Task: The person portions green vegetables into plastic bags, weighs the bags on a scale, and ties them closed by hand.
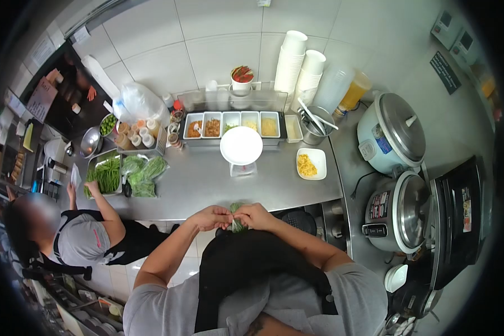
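Observation:
My left hand (214, 218) and my right hand (253, 215) meet at the front edge of the steel counter, close to my apron. Between them is a small clear plastic bag of green vegetables (237, 225). Fingers of both hands pinch the bag, and part of it is hidden behind them. Straight ahead on the counter stands a kitchen scale (243, 169) topped by a round white plate (241, 145). To the right of it sits a square white dish of chopped yellow food (307, 164).
Behind the scale is a topping rack (235, 140). At left lie bagged greens (143, 176) and a tray of green beans (106, 175), where a co-worker (89, 235) reaches in. Paper cups (290, 61) stack at the wall; two rice cookers (395, 134) stand right.

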{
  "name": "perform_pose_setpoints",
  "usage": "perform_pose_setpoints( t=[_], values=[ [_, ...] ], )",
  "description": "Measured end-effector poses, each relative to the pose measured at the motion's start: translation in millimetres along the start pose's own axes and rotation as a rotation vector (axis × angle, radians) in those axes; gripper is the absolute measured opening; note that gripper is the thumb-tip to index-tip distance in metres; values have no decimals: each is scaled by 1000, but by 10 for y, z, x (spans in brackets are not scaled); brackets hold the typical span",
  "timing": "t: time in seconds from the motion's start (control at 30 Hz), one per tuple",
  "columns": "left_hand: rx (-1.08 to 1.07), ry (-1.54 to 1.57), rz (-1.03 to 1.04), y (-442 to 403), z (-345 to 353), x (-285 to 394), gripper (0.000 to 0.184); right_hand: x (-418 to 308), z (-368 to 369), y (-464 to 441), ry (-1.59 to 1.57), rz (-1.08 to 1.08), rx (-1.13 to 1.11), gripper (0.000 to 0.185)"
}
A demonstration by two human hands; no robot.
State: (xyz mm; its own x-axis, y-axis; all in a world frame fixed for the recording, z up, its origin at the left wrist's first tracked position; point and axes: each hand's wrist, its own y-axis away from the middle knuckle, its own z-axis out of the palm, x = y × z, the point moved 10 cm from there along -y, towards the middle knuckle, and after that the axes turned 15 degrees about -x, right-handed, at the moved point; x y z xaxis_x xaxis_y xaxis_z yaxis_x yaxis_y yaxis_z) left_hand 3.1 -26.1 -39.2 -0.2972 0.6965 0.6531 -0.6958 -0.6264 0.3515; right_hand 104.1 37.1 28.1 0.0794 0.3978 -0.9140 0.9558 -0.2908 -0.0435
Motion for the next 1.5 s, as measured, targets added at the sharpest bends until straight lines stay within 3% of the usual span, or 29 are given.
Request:
perform_pose_setpoints(
  t=[0.03, 0.1, 0.13, 0.2, 0.33, 0.43, 0.5, 0.53, 0.6, 0.67, 0.73, 0.77, 0.8, 0.87, 0.9, 1.0, 1.07, 1.17, 1.3, 1.5],
  values=[
    [2, 10, -1, 0, 17, -20, 8, 116, 49, -8, -124, 111, -63, 14],
    [113, -638, -62, 6, 19, 138, 12, 196, 85, -25, -179, 139, -113, 12],
    [112, -633, -56, 10, 85, 148, 12, 258, 96, -13, -271, 174, -116, 12],
    [281, -1498, 281, 136, 502, 627, 15, 323, 95, -21, -353, 210, -127, 11],
    [329, -1549, 359, 204, 413, 625, 21, 619, 176, -66, -585, 347, -149, 8],
    [231, -1758, 322, 36, 593, 669, 14, 819, 263, -97, -682, 363, -134, 5],
    [576, -1625, -97, -127, 110, 580, 14, 892, 204, -115, -634, 335, 27, 6],
    [666, -1537, -26, -156, 4, 631, 16, 874, 244, -139, -634, 332, 24, 6],
    [664, -1400, -144, -313, -236, 651, 14, 873, 170, -102, -485, 371, 173, 4],
    [662, -1252, -257, -388, -407, 663, 13, 777, 125, -26, -378, 351, 153, 4],
    [427, -895, -453, -493, -525, 216, 25, 684, 109, 104, -285, 339, 127, 4],
    [423, -875, -471, -509, -666, 38, 25, 545, 59, 149, -86, 270, 130, 4],
    [372, -615, -443, -552, -835, -310, 23, 416, 61, 197, 107, 202, 128, 5],
    [327, -35, -330, -475, -628, -566, 20, 346, 74, 235, 175, 70, 170, 6],
    [137, 167, -330, -511, -584, -686, 21, 260, 85, 231, 285, -10, 172, 4],
    [152, 430, -269, -421, -386, -530, 17, 4, 71, 166, 428, -143, 109, 8],
    [198, 458, -242, -437, -466, -509, 16, -3, 57, 125, 573, -191, 84, 12],
    [285, 478, -143, -552, -654, -478, 14, 262, 58, 73, 626, -89, 12, 14],
    [474, 489, -8, -651, -822, -423, 7, 383, -102, 27, 623, -20, 97, 15],
    [631, 363, 132, -648, -863, -340, 14, 584, -173, 9, 461, 22, 261, 15]
  ],
)
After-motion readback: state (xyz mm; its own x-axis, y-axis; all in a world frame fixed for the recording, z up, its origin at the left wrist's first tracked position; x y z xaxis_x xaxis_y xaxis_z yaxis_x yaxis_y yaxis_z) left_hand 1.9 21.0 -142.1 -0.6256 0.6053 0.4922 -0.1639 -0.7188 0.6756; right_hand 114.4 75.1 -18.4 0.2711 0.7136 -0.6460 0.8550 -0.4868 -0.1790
